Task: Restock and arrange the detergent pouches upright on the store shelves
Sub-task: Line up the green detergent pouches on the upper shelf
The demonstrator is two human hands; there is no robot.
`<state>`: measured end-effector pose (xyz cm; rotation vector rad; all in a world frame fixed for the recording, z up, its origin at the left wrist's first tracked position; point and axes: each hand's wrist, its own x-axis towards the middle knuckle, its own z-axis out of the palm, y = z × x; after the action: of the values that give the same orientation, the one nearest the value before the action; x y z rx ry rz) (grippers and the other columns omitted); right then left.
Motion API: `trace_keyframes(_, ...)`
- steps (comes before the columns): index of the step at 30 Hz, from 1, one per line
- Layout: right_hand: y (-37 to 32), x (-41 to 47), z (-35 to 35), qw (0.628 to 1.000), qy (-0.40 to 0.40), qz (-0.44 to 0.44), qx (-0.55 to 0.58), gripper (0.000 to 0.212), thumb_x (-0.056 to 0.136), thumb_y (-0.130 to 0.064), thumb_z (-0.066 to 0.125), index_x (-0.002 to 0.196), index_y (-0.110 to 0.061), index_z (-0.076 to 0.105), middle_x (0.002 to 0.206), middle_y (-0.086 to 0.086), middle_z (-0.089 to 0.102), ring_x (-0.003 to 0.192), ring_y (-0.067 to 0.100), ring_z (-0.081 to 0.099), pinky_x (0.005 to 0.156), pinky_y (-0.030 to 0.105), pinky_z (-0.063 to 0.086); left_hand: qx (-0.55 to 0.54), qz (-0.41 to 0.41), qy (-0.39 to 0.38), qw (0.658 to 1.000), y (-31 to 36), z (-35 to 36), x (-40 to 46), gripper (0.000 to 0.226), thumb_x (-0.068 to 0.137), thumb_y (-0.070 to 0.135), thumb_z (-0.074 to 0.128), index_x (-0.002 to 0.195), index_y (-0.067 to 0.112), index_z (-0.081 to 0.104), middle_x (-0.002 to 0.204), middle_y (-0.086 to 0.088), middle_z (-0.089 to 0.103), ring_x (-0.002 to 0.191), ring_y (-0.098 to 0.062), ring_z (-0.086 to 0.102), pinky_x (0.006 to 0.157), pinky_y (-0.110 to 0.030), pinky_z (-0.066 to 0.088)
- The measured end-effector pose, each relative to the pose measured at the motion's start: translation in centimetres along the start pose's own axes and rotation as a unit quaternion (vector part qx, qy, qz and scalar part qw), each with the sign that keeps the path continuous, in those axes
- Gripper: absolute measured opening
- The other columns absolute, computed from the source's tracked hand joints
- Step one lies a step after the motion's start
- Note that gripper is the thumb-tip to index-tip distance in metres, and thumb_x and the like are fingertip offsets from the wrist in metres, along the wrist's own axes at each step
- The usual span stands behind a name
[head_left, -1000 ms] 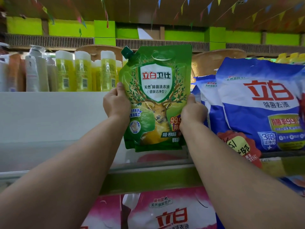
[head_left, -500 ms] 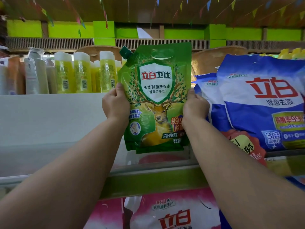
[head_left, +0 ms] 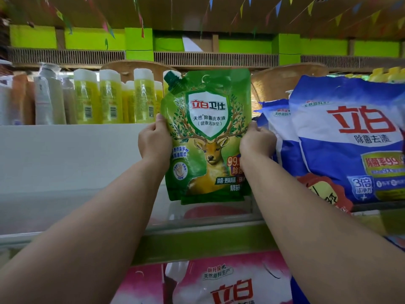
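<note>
Now both hands are up at the top shelf (head_left: 65, 154): the left hand (head_left: 153, 142) grips the left edge of the green pouch (head_left: 208, 137), the right hand (head_left: 256, 143) clamps its right edge. It's upright, spout at its top left, bottom just above the shelf's clear front rail (head_left: 208, 218). Blue detergent bags (head_left: 346, 139) lean just beside it toward the shelf's right end, yellow bottles (head_left: 111, 97) stand along the back left, and pink pouches (head_left: 225, 284) sit on the shelf below.
</note>
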<state>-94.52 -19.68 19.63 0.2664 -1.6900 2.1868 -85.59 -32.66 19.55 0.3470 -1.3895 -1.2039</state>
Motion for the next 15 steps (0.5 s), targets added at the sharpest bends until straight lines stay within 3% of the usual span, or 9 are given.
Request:
trace_keyframes(2,0.1,-0.3,-0.2,1.000,0.000,-0.011,0.013,0.015,0.100,-0.016,0.039,0.102,-0.016,0.054,0.088,-0.002,0.055,0.081,0.016,0.052,0.065,0.027,0.039,0.023,-0.011,0.002,1.000,0.1,0.2,-0.2,0.045,0.101,0.039,0.038,0.063,0.016,0.049,0.065,-0.001,0.051,0.064,-0.018,0.051,0.063,-0.032,0.044)
trace_keyframes(4,0.0,-0.7,-0.5,0.999,-0.011,-0.033,-0.006,0.020,0.097,-0.004,0.036,0.104,-0.020,0.045,0.082,-0.007,0.049,0.074,0.012,0.052,0.057,0.024,0.038,0.052,-0.017,-0.015,0.998,0.1,0.5,-0.5,0.042,0.101,0.040,0.036,0.071,0.016,0.051,0.073,-0.003,0.054,0.078,-0.025,0.056,0.075,-0.036,0.048)
trace_keyframes(6,0.0,-1.2,-0.8,0.997,-0.030,-0.062,-0.045,0.024,0.094,0.000,0.032,0.103,-0.022,0.039,0.079,-0.006,0.045,0.075,0.015,0.053,0.057,0.027,0.040,0.077,-0.033,-0.035,0.996,0.2,0.6,-1.1,0.040,0.100,0.044,0.033,0.097,0.013,0.057,0.091,-0.006,0.057,0.095,-0.028,0.059,0.089,-0.042,0.049)
trace_keyframes(8,0.3,-1.6,-1.1,0.993,-0.042,-0.077,-0.073,0.017,0.096,-0.008,0.031,0.101,-0.024,0.038,0.084,-0.003,0.049,0.087,0.023,0.057,0.070,0.037,0.047,0.101,-0.061,-0.055,0.991,0.4,0.5,-1.8,0.050,0.099,0.051,0.033,0.126,0.011,0.047,0.106,-0.007,0.053,0.104,-0.028,0.055,0.094,-0.043,0.046)
trace_keyframes(10,0.8,-1.8,-1.5,0.990,-0.049,-0.083,-0.100,0.010,0.101,-0.025,0.031,0.101,-0.024,0.041,0.080,-0.006,0.050,0.091,0.026,0.057,0.087,0.047,0.047,0.109,-0.098,-0.083,0.986,0.5,0.2,-2.5,0.064,0.094,0.058,0.038,0.138,0.012,0.035,0.117,-0.008,0.051,0.109,-0.028,0.052,0.095,-0.042,0.044)
trace_keyframes(12,1.1,-2.3,-1.9,0.987,-0.076,-0.077,-0.120,0.027,0.100,-0.042,0.032,0.110,-0.020,0.045,0.083,-0.005,0.053,0.092,0.025,0.056,0.092,0.048,0.045,0.120,-0.139,-0.120,0.976,0.6,-0.5,-3.2,0.080,0.087,0.063,0.050,0.143,0.011,0.026,0.130,-0.012,0.048,0.117,-0.032,0.049,0.096,-0.044,0.043)
trace_keyframes(15,1.2,-3.2,-2.2,0.979,-0.112,-0.066,-0.158,0.058,0.093,-0.058,0.035,0.131,-0.014,0.038,0.119,0.008,0.056,0.110,0.031,0.054,0.097,0.050,0.043,0.149,-0.182,-0.196,0.952,0.8,-1.6,-4.2,0.096,0.073,0.059,0.071,0.142,0.013,0.022,0.131,-0.014,0.047,0.109,-0.031,0.053,0.086,-0.044,0.048)
